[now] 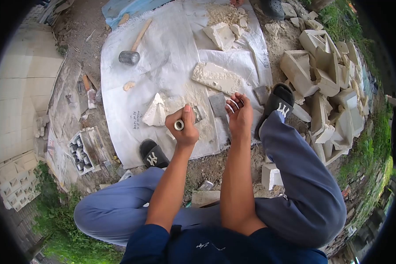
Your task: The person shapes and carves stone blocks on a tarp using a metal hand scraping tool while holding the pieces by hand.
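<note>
My left hand point(183, 125) is closed around a tool handle with a round metal end, and a flat blade-like part point(199, 113) shows to its right. My right hand point(239, 115) hangs with curled, spread fingers and nothing in it, beside a grey block point(218, 104). A white pointed plaster piece point(154, 112) lies just left of my left hand. Above my right hand rests a long plaster slab point(217, 78) with a rough, crumbly edge. White dust and crumbs cover the sheet point(119, 94) around my hands.
A black-headed mallet point(129, 57) lies at the upper left of the sheet. Broken plaster moulds point(297, 70) are heaped on the right. A plaster chunk point(220, 36) and rubble lie at the top, near another person's shoe point(273, 9). A tray point(82, 150) sits at left.
</note>
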`<state>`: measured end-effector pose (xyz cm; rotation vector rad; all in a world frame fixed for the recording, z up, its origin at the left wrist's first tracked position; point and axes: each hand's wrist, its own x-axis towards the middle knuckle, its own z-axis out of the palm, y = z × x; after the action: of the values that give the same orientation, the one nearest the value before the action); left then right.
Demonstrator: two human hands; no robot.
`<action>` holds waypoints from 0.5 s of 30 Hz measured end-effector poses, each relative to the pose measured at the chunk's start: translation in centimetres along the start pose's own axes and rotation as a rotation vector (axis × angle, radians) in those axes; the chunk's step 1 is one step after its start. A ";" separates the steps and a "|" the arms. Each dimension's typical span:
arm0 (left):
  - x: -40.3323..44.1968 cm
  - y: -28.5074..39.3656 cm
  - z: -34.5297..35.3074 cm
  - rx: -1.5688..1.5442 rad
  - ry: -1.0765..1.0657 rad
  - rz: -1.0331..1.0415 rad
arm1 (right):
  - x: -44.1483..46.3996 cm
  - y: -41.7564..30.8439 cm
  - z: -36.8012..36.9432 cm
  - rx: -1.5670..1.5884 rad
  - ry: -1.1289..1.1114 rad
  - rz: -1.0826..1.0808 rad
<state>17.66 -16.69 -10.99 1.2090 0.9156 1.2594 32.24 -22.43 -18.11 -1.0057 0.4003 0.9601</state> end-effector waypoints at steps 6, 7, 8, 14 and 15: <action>0.5 -5.0 -1.1 0.364 -0.197 0.100 | 0.5 -0.2 0.7 0.010 0.009 0.016; 1.4 -4.7 -0.7 0.228 -0.128 0.008 | 0.1 -0.2 0.9 0.007 -0.001 0.012; 2.1 -4.4 -0.5 0.092 -0.057 -0.085 | -0.1 -0.2 0.9 0.001 -0.010 0.010; 2.9 -0.8 -0.5 -0.032 -0.005 -0.005 | 0.1 -0.2 0.3 -0.031 0.050 0.019; 2.9 -0.6 -0.4 0.030 -0.029 0.029 | 0.1 -0.2 0.2 -0.019 0.061 0.022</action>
<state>17.81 -13.69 -11.25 1.2652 0.9014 1.2521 32.46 -22.26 -17.98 -1.0515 0.4546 0.9561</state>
